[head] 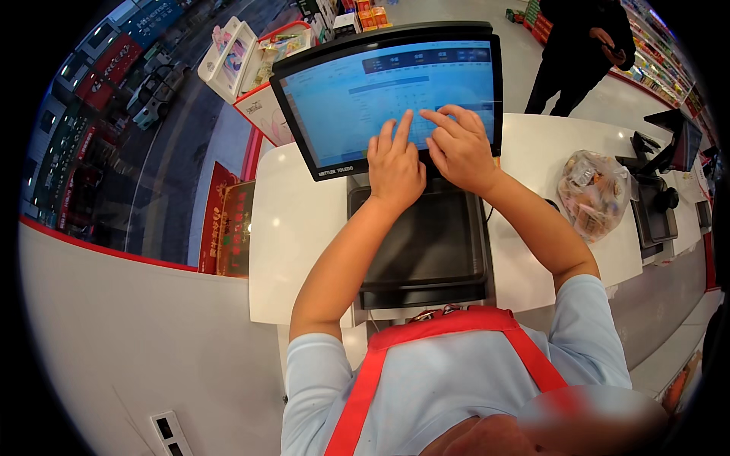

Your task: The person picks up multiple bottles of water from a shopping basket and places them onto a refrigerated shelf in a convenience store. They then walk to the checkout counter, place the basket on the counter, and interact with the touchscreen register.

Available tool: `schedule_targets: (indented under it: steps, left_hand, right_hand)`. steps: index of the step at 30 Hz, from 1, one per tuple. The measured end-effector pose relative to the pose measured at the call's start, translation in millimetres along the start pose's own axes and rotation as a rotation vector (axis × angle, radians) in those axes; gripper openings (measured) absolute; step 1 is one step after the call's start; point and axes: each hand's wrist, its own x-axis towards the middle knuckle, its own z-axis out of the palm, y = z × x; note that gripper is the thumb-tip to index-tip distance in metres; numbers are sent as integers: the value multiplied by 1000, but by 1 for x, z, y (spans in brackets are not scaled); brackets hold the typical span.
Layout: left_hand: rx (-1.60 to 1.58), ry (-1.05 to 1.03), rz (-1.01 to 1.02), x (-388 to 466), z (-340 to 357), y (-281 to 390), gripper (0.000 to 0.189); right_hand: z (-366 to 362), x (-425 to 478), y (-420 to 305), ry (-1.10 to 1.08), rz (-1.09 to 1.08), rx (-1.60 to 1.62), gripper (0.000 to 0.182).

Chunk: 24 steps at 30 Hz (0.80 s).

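Both hands are raised in front of a wide touchscreen (342,114) of a Mettler Toledo counter scale, which shows a lit blue page with writing. My left hand (396,165) is at the lower middle of the screen, its fingers pointing up the display and nothing held. To its right, my right hand (461,145) has its index finger stretched toward the screen, the other fingers partly bent, and holds nothing. Whether either fingertip touches the glass I cannot tell. Below the screen lies the scale's black weighing platter (425,239), partly behind my left forearm.
A tied clear plastic bag (593,194) of packed goods rests on the white counter (302,228) at right. Further right stands another black terminal (678,139). Across the counter a person (587,51) in dark clothes holds a phone. A display box (268,108) stands behind the screen at left.
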Motion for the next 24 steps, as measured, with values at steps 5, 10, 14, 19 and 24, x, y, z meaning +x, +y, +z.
schedule_targets:
  steps: [5,10,14,19,24]
  left_hand:
    - [27,0,-7,1,3,-1,13]
    - [-14,18,-16,-6,-9,5,10]
    - [-28,56,-19,-9,-13,5,9]
    - [-34,66,-13,-9,-18,5,9]
    - [-46,74,-14,-10,-19,6,9]
  right_hand:
    - [-1,1,0,-4,-3,-2,10]
    - [1,1,0,-4,-16,-11,9]
    - [8,2,-2,-9,-8,-6,9]
    - [16,3,2,-1,8,4,8]
    - [18,6,4,15,31,-13,11]
